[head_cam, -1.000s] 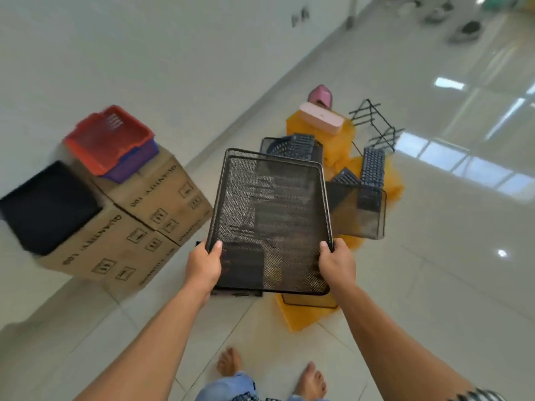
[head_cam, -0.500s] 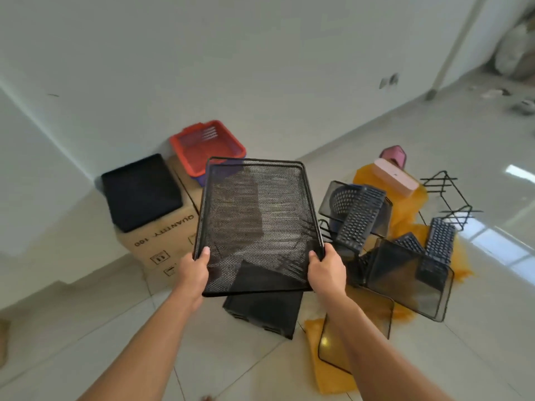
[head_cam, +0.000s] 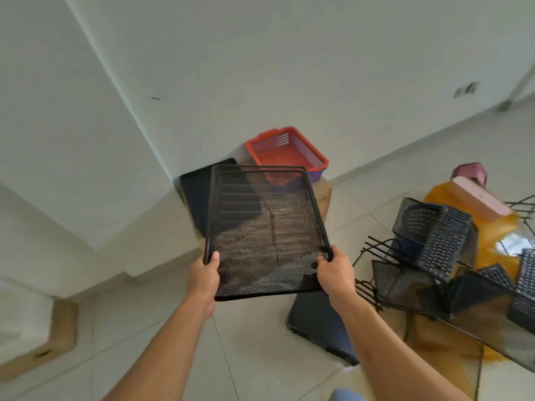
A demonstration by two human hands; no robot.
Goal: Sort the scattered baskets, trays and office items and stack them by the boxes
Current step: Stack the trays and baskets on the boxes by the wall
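Gripping the black mesh tray (head_cam: 266,227) by its two near corners, the left hand (head_cam: 202,277) and the right hand (head_cam: 335,272) are each pinching the rim, thumb on top and fingers curling underneath, so the tray is hanging in the air and tilting away from the hands toward the cardboard box (head_cam: 324,198) beyond them. Because the hands are holding only the near edge, the far edge is carrying no support (a long lever for a light grip). It risks dipping and knocking the red basket (head_cam: 285,151), which is sitting beyond the right hand on a purple basket (head_cam: 316,175). If the tray is lowered askew onto the black tray (head_cam: 194,198) beyond the left hand, it is likely to slide off the box. Just to the right of the right hand, the prongs of a wire rack (head_cam: 376,250) are pointing toward the tray and could be snagging the mesh on a careless swing. Below that hand, a dark tray on the floor (head_cam: 318,322) is lying where a step could catch it. The mesh tray is covering most of the box top, so the room left there is not showing. The fingers under the rim are hiding, blur is smearing the frame, and the pile with the keyboard (head_cam: 443,241) is running off the right edge.
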